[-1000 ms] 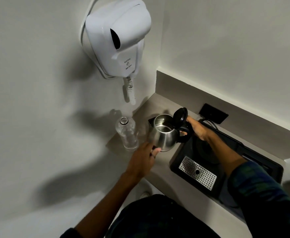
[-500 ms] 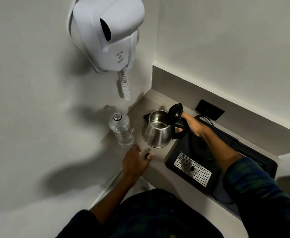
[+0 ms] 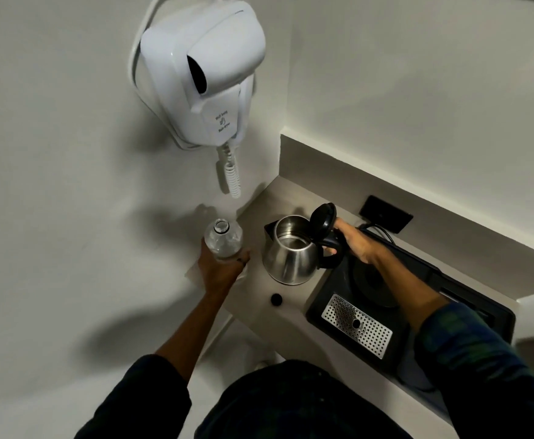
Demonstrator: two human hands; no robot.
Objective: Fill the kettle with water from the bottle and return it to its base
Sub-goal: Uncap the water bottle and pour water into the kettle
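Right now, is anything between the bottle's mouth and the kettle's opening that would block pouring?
Nothing visible. The bottle is uncapped in the left hand; the kettle stands beside it, its lid tipped back, handle held by the right hand.

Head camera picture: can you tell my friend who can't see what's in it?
A person's left hand grips an uncapped bottle while the right hand holds an open kettle on the counter, off its base.

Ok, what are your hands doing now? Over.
Left hand gripping open bottle. Right hand holding kettle handle, lid up. Cap on counter, nothing blocking.
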